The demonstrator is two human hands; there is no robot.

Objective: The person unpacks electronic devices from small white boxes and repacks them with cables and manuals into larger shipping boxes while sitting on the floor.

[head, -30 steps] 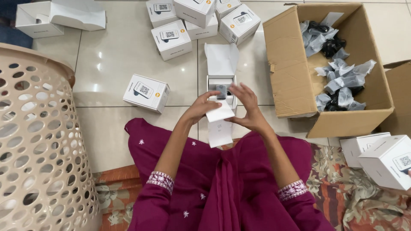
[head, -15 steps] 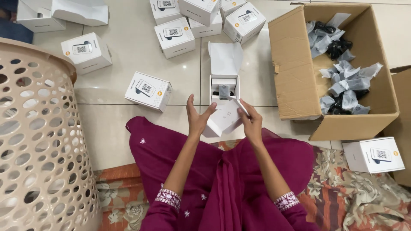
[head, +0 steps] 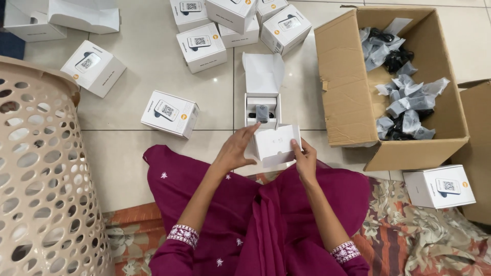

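An open white box [head: 262, 105] lies on the tiled floor before my knees, lid flap up, with a small grey device [head: 262, 112] seated inside. I hold a white folded card piece [head: 276, 143] just in front of it. My left hand [head: 236, 149] grips the card's left edge, fingers reaching toward the box. My right hand [head: 304, 158] pinches the card's right edge. My magenta sleeves and lap fill the lower middle.
A brown carton [head: 348, 102] at right holds several grey-wrapped black items [head: 404, 102]. Closed white boxes lie around: one [head: 170, 113] at left, several at top [head: 230, 25], another [head: 439, 186] at right. A beige perforated basket [head: 41, 179] stands at left.
The view has shifted slightly. My hands moved from inside the open box back toward me, and the white card piece now sits flatter between them.
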